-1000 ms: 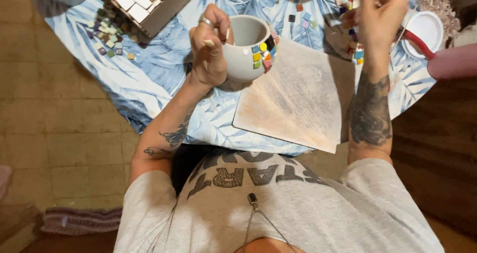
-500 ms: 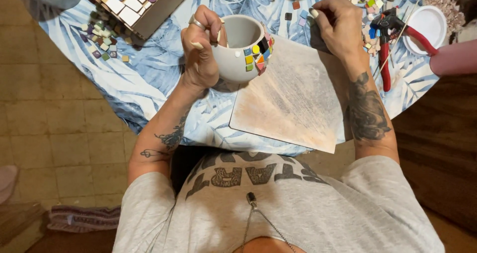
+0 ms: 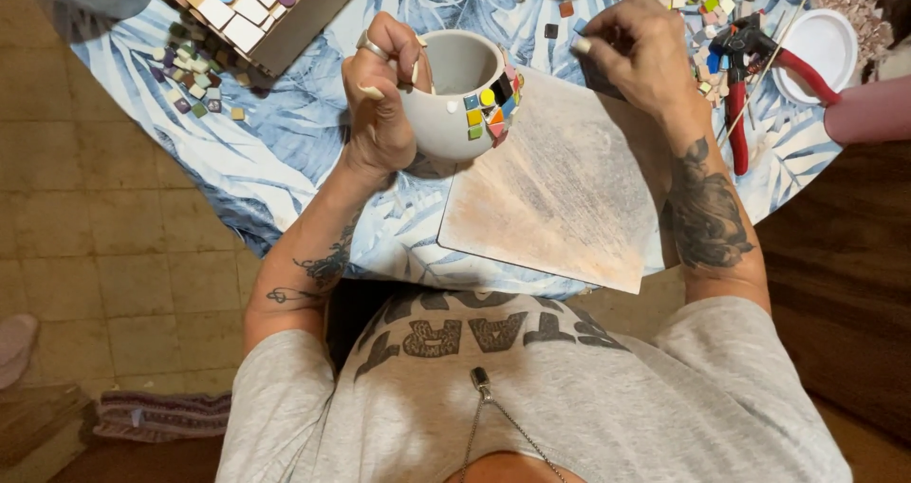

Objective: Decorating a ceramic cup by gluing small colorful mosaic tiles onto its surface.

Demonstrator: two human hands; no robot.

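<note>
mug [image 3: 454,99]: round, glossy white ceramic, small coloured square tiles stuck on one side, held above counter's near edge | left hand [image 3: 380,99]: grip closed around mug rim | right hand [image 3: 638,51]: grip pinched narrow on small dark piece [image 3: 593,70] | beneath: flat pale streaked board [image 3: 560,198] | counter [image 3: 285,151]: blue leaf-print cloth | far right edge: red-handled nippers [image 3: 750,75], loose tiles [image 3: 697,9]

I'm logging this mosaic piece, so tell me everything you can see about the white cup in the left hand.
The cup is round, white or pale grey and looks ceramic, with a matte surface and an empty inside. Small square tiles in yellow, blue, green, red, orange and black cover a patch of its outer side, which faces the right hand. It is tilted, its mouth turned up toward the camera. The left hand holds it above the blue leaf-print tablecloth, fingers hooked over the rim, beside the pale board.
</note>
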